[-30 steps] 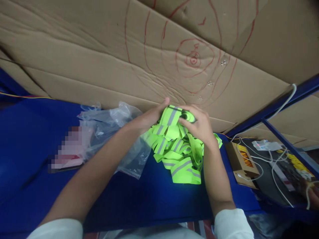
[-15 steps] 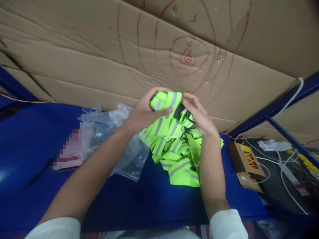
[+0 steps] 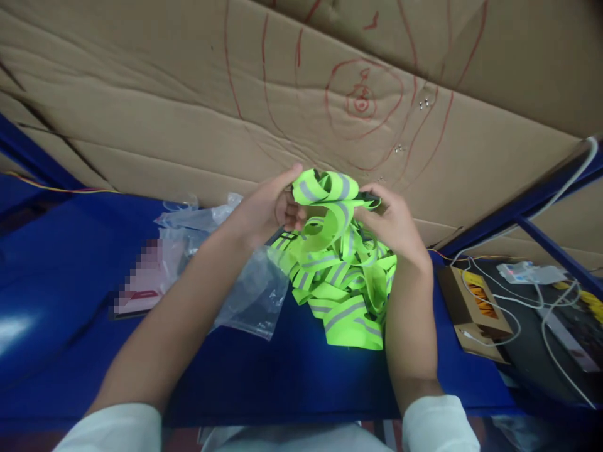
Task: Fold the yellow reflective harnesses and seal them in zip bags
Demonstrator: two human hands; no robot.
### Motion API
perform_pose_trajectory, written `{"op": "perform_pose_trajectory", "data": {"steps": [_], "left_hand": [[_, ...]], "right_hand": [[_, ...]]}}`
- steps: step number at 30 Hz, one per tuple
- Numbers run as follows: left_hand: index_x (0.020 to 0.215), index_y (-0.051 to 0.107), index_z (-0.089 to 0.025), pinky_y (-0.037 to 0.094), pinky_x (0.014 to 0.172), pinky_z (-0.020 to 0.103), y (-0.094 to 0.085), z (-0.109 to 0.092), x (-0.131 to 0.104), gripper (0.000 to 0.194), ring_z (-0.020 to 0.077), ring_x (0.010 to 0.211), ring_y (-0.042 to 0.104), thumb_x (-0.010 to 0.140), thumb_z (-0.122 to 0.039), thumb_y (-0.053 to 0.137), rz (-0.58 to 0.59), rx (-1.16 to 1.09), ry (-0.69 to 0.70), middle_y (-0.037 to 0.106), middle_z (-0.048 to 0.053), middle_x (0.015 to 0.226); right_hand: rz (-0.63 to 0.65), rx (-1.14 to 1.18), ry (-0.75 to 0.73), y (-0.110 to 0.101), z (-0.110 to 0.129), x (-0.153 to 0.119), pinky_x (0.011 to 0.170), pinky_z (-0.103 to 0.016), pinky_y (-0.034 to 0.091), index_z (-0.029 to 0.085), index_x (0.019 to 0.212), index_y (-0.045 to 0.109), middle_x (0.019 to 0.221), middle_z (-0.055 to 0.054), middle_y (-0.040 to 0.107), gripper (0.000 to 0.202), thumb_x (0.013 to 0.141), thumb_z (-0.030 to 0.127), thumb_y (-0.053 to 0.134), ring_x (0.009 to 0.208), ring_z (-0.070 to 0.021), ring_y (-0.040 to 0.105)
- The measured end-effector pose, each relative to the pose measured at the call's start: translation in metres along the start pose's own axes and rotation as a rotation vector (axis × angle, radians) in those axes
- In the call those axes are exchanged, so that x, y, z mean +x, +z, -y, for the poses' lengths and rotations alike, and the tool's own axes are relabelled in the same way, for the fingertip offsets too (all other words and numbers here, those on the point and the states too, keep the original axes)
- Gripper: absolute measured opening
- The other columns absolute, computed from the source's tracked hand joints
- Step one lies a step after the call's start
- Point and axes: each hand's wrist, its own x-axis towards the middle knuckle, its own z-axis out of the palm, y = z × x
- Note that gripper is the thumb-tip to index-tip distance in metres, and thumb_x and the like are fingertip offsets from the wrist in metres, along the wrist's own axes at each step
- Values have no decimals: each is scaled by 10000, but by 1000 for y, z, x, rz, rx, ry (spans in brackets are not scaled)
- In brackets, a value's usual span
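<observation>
A heap of neon green straps (image 3: 348, 314) with grey reflective stripes lies on the blue table (image 3: 282, 376). Above its back part, a looped green strap (image 3: 330, 187) is held up between my hands. My left hand (image 3: 271, 204) is at its left side, thumb up and fingers curled under the loops. My right hand (image 3: 389, 220) pinches the strap's right end by a black buckle (image 3: 370, 199). Another black buckle (image 3: 287, 236) shows at the heap's left edge.
Clear plastic bags (image 3: 254, 295) lie left of the heap, partly under my left forearm, beside a pink-and-white packet (image 3: 146, 289). A cardboard box (image 3: 475, 301) with orange contents, white cables and a black surface are at the right. A cardboard wall (image 3: 188, 125) rises behind.
The strap in my hands has turned and opened into loose loops, with part hanging down to the heap. My left thumb has moved from over the strap to its upper left edge.
</observation>
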Motion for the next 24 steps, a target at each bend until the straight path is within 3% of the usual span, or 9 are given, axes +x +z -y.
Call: {"op": "perform_pose_trajectory", "data": {"steps": [3, 5, 7, 10, 12, 15, 18, 20, 24], "left_hand": [[817, 590, -203, 357, 413, 189, -19, 1, 7, 435, 70, 451, 469, 874, -590, 779, -76, -44, 98, 530, -39, 593], [930, 605, -217, 474, 534, 212, -30, 4, 12, 366, 96, 609, 597, 920, -564, 721, -147, -28, 147, 649, 3, 779], [1168, 591, -262, 578, 728, 282, -33, 6, 12, 363, 167, 928, 715, 987, -576, 613, -246, 87, 257, 717, 56, 1118], [1510, 396, -355, 574, 1031, 411, -15, 1, -4, 614, 253, 1412, 566, 999, -603, 628, -374, 478, 609, 535, 65, 1570], [1547, 439, -329, 421, 1245, 498, 1, -5, -20, 693, 296, 1562, 422, 962, -556, 735, -165, 911, 752, 414, 61, 1698], [1438, 606, -276, 439, 1223, 483, 7, -13, -32, 469, 283, 1421, 595, 1001, -410, 709, 94, 1260, 680, 648, 58, 1500], [1272, 692, -223, 587, 940, 344, -12, -15, -25, 366, 226, 1052, 748, 956, -405, 721, 41, 1063, 587, 783, 37, 1166], [1189, 688, -210, 590, 843, 317, -27, -16, -16, 368, 201, 934, 739, 920, -454, 745, 33, 950, 570, 776, 37, 1076], [1089, 646, -210, 560, 903, 364, -30, -17, -12, 336, 226, 1041, 687, 889, -441, 786, -177, 1083, 777, 713, 65, 1118]], "right_hand": [[125, 53, 50, -12, -2, -4, 853, -307, 519, 212, 987, 702, 997, -14, 733, 377, 866, 546, 826, 926, -195, 662], [155, 79, 107, -16, 0, -7, 814, -310, 526, 210, 902, 697, 928, -20, 722, 465, 927, 673, 722, 863, -190, 652], [61, 63, 147, -14, 4, -7, 756, -310, 518, 204, 793, 663, 798, -18, 673, 562, 992, 725, 596, 754, -171, 613], [-7, -32, 67, -6, 10, -6, 787, -320, 522, 201, 796, 687, 805, -24, 675, 535, 955, 712, 672, 777, -175, 624], [110, -16, -26, -1, 13, -5, 896, -340, 538, 212, 919, 748, 975, -43, 742, 460, 907, 671, 764, 935, -205, 683], [88, 40, -33, 0, 15, -5, 909, -346, 546, 229, 988, 767, 1027, -39, 759, 402, 939, 628, 750, 967, -211, 703], [-123, 16, 50, -1, 14, -6, 744, -319, 521, 222, 918, 744, 856, -15, 711, 444, 946, 664, 718, 778, -181, 648], [-121, 15, 77, 0, 13, -6, 687, -303, 495, 220, 890, 726, 794, -5, 675, 480, 929, 698, 719, 727, -168, 613], [-104, 29, 115, 4, 6, -3, 624, -284, 437, 213, 816, 669, 720, 7, 601, 528, 924, 729, 700, 670, -146, 561]]}}
